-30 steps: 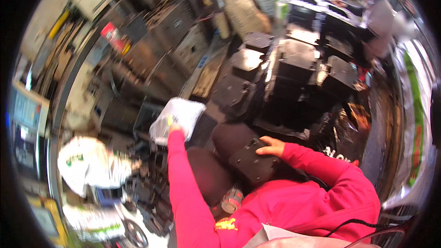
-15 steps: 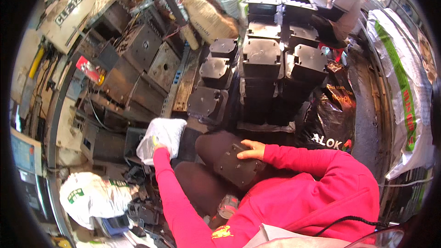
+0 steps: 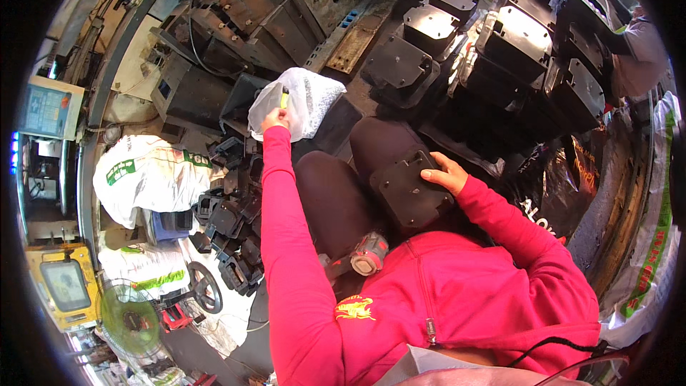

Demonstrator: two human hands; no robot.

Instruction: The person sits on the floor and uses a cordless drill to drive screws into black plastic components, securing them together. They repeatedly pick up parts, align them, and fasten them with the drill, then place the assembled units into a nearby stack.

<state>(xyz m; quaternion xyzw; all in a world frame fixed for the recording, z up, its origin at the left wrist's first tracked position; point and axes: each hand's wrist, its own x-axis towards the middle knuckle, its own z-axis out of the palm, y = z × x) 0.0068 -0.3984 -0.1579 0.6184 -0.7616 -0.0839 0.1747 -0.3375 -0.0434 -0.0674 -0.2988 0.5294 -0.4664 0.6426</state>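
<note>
On my lap lies a black plastic box [image 3: 411, 189] with small holes in its flat face. My right hand [image 3: 446, 174] is curled over its edge, thumb on top. My left hand [image 3: 277, 120] is closed at the mouth of a white plastic bag [image 3: 321, 100] with many small shiny pieces in it. A thin yellow-green object [image 3: 284, 98] sticks up from the left fingers; its kind does not show. Against my waist rests a red and grey power tool [image 3: 368, 254], mostly hidden by my jacket.
Stacks of black boxes [image 3: 518, 36] stand ahead on the right, with another person [image 3: 639, 53] beside them. Rusty metal blocks [image 3: 243, 0] fill the far left. Small black parts [image 3: 239, 229], a white sack [image 3: 150, 175] and a fan [image 3: 128, 318] are at my left.
The view has swung left and down, so things sit further right in it. My left hand stays at the bag, and my right hand still holds the black box on my lap.
</note>
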